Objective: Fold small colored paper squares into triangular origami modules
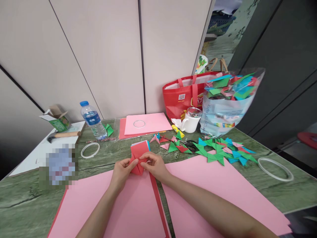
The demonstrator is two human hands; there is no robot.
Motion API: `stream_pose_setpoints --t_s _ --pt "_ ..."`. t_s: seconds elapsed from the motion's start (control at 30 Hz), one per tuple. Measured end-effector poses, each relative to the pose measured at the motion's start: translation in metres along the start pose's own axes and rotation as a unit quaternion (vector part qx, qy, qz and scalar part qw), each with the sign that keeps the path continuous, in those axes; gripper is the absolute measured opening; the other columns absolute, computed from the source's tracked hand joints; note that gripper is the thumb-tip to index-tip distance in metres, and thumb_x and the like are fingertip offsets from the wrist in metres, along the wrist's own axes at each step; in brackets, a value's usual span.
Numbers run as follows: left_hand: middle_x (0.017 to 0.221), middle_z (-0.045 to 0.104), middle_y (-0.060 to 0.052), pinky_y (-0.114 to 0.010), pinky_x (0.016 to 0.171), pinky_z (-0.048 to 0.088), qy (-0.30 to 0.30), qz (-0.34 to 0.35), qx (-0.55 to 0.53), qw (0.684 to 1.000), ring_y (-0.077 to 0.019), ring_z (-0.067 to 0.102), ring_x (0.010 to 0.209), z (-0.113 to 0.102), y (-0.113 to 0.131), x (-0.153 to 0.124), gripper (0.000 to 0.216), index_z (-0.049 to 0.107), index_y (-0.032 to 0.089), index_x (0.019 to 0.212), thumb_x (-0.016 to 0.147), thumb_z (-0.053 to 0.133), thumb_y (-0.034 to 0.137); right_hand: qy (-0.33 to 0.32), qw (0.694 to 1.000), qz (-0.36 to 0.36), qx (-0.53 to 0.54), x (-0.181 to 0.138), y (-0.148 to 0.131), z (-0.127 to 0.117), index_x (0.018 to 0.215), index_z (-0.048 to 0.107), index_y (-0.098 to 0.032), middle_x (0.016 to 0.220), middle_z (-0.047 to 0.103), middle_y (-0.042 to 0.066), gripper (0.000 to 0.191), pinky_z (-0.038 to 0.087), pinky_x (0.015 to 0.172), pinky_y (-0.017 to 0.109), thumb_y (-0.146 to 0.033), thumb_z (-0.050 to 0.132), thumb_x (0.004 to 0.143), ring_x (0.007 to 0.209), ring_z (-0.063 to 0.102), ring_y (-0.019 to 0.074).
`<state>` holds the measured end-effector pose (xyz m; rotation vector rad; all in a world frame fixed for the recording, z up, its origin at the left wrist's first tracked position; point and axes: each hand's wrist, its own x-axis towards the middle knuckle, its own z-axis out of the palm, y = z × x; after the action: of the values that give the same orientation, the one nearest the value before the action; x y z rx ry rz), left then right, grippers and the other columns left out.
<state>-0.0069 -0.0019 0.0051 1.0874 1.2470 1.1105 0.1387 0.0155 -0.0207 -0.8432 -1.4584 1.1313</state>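
Observation:
My left hand [122, 173] and my right hand [155, 167] meet at the middle of the table, both pinched on a small folded red paper piece [137, 168]. The piece is held just above large pink sheets [128, 208]. Right behind my fingers lies a small stack of square papers [140, 147] with a red one on top. Folded green, blue, red and pink paper triangles [218, 152] are spread to the right of my hands.
A water bottle [92, 119], a white mug [190, 120], a red bag [183, 96] and a clear bag of folded pieces [229, 99] stand at the back. Tape rings [89, 149] [274, 168], scissors [192, 144], a glue stick [177, 131], a carton [56, 119] lie around.

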Motion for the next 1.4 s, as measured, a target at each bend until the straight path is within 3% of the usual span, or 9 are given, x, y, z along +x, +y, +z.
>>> stream_pose_setpoints --t_s 0.23,0.67,0.87,1.03,1.4 --pt "0.058 0.067 -0.006 -0.026 0.051 0.046 -0.007 0.006 0.016 1.000 -0.0175 0.060 0.052 0.001 -0.004 0.000 0.033 0.067 0.011 0.062 0.062 0.063 0.043 -0.009 0.995 0.068 0.075 0.000 0.001 0.002 0.084 0.061 -0.017 0.066 0.055 -0.002 0.020 0.045 0.048 0.021 -0.021 0.062 0.065 0.049 0.049 0.0079" --pt "0.060 0.068 -0.004 -0.023 0.052 0.045 -0.048 0.017 -0.002 0.999 -0.0146 0.059 0.053 0.002 -0.001 -0.002 0.024 0.069 0.012 0.071 0.069 0.060 0.034 0.002 0.991 0.082 0.107 0.002 0.002 0.001 0.079 0.061 -0.016 0.054 0.050 -0.005 0.018 0.046 0.047 0.021 -0.023 0.065 0.062 0.045 0.050 0.0080" --pt "0.066 0.069 -0.005 -0.025 0.056 0.047 -0.060 0.005 -0.017 0.998 -0.0171 0.061 0.058 0.001 -0.002 -0.001 0.029 0.068 0.011 0.075 0.070 0.058 0.038 0.007 0.991 0.084 0.100 0.002 0.002 0.000 0.081 0.059 -0.016 0.056 0.050 -0.005 0.020 0.045 0.045 0.020 -0.026 0.064 0.064 0.044 0.051 0.0078" --pt "0.070 0.070 -0.007 -0.030 0.058 0.049 -0.047 -0.032 -0.044 0.997 -0.0205 0.063 0.064 0.001 0.003 -0.001 0.038 0.066 0.012 0.082 0.070 0.055 0.045 0.051 0.988 0.084 0.121 0.004 0.009 -0.001 0.080 0.055 -0.017 0.060 0.051 -0.004 0.022 0.046 0.046 0.021 -0.028 0.065 0.064 0.049 0.053 0.0094" --pt "0.077 0.070 -0.010 -0.033 0.063 0.051 -0.040 -0.009 -0.032 0.999 -0.0220 0.064 0.067 -0.001 0.004 0.000 0.034 0.066 0.011 0.083 0.065 0.063 0.039 0.047 0.995 0.062 0.069 0.004 0.007 -0.003 0.076 0.060 -0.017 0.068 0.057 0.001 0.016 0.045 0.051 0.022 -0.028 0.063 0.065 0.056 0.052 0.0109"
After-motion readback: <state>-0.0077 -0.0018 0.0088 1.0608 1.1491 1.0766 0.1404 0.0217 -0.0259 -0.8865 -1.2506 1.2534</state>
